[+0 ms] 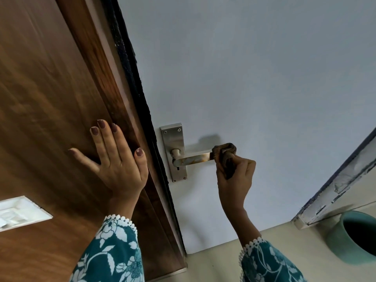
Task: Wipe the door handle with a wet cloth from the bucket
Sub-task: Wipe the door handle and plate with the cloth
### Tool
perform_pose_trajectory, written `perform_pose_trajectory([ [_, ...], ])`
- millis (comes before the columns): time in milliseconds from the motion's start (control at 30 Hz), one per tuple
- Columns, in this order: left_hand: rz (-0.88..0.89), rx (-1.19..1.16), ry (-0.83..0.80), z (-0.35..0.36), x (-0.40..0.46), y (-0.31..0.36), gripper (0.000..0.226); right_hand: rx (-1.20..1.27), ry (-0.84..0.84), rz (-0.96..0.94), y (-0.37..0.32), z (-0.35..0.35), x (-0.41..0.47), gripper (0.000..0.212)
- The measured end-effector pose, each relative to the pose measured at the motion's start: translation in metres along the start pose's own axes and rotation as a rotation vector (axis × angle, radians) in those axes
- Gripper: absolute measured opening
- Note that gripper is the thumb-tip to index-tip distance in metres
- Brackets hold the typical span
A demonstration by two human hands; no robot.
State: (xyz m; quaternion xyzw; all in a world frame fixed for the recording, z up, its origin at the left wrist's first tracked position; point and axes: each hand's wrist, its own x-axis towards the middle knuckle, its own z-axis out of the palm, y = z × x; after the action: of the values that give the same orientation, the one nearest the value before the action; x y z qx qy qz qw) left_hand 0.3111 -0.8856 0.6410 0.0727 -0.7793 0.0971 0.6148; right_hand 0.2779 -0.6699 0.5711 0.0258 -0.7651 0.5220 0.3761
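A steel lever door handle (192, 159) with rusty stains juts from its back plate (173, 139) on the pale blue door (254, 78). My right hand (236, 176) is shut on a dark brown cloth (224, 153), which wraps the free end of the lever. My left hand (116, 157) lies flat with fingers spread on the brown wooden door frame (50, 88), left of the handle. The teal bucket (354, 237) stands on the floor at the lower right; its inside is dark.
A white switch plate (18, 212) sits in the wood panel at the lower left. A paint-marked ledge or frame (335, 192) runs diagonally at the right above the bucket. Beige floor (213, 265) lies below the door.
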Motion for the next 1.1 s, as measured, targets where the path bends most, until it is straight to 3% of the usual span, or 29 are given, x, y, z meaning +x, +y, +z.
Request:
perform_pose_trajectory([
  [300, 0.003, 0.000, 0.019, 0.001, -0.002, 0.000, 0.058, -0.041, 0.015, -0.120, -0.004, 0.005, -0.005, 0.056],
  [600, -0.005, -0.004, 0.011, -0.001, 0.000, 0.000, 0.058, 0.008, -0.173, -0.205, -0.013, 0.006, -0.016, 0.053],
  [800, -0.016, -0.017, -0.001, -0.002, 0.000, 0.000, 0.057, -0.006, -0.034, -0.074, -0.001, -0.019, 0.009, 0.042],
  [967, -0.015, -0.013, -0.007, -0.001, 0.001, 0.000, 0.057, -0.028, -0.054, -0.074, -0.004, -0.005, 0.000, 0.052],
  [1100, -0.015, -0.017, -0.016, -0.002, 0.000, 0.000, 0.058, -0.019, -0.150, -0.240, -0.022, 0.016, -0.020, 0.053],
])
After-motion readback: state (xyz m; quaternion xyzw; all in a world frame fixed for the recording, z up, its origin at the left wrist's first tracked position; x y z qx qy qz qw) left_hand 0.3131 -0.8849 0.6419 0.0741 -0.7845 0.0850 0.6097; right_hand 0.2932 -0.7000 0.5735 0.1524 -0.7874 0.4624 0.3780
